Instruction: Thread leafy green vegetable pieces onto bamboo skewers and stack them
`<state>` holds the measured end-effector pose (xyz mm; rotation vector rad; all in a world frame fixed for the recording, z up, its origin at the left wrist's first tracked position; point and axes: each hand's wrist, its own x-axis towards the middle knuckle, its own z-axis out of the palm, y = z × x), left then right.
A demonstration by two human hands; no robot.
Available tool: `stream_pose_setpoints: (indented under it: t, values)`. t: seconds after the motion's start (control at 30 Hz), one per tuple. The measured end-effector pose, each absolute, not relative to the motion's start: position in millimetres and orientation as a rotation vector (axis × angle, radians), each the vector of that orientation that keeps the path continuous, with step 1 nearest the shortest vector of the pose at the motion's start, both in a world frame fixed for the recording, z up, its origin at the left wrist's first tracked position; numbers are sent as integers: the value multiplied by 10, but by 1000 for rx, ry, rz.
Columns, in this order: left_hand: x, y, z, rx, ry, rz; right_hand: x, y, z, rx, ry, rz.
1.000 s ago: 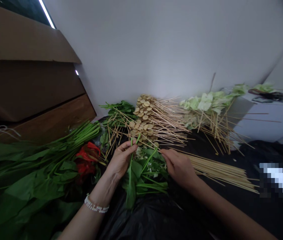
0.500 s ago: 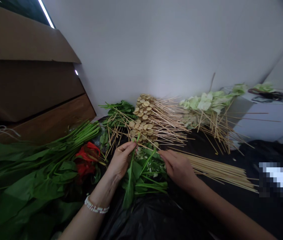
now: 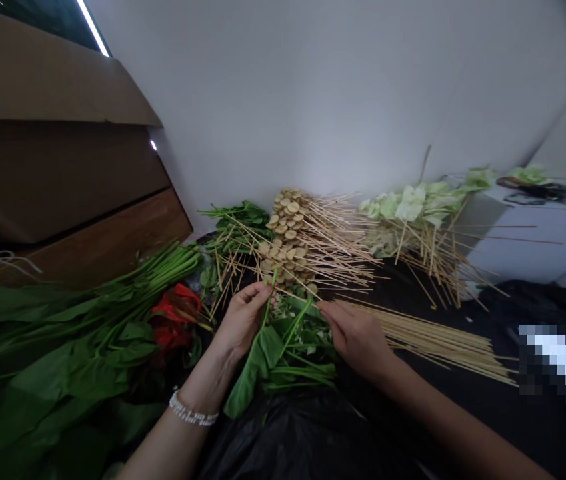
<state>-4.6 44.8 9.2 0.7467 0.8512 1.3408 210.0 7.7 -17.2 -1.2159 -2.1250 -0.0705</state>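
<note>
My left hand (image 3: pixel 245 317), with a beaded bracelet at the wrist, pinches the stem of a leafy green (image 3: pixel 257 357); the broad leaf hangs below the fingers. My right hand (image 3: pixel 355 331) is closed on a thin wooden skewer (image 3: pixel 295 294) that reaches left toward the stem. Whether the skewer's tip has entered the stem I cannot make out. Under and between the hands lie cut green stems and leaves (image 3: pixel 307 373). A row of bare skewers (image 3: pixel 443 337) lies beside my right hand.
Skewers threaded with pale round slices (image 3: pixel 287 233) are stacked against the wall. Skewered greens (image 3: pixel 243 223) lie left of them, skewered cabbage-like leaves (image 3: pixel 413 203) right. A heap of large leafy greens (image 3: pixel 63 353) and a red plastic bag (image 3: pixel 175 317) are at left, below a cardboard box (image 3: pixel 57 173).
The hanging leaf has swung left and turned its broad side into view. Both hands stay nearly in place, the left still pinching the stem.
</note>
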Motion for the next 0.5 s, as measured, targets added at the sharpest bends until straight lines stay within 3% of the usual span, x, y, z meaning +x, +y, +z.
stream_pose_setpoints:
  t: [0.5]
  values:
    - [-19, 445, 72, 777, 870, 1329, 2070, 58, -171, -1177, -2121, -76]
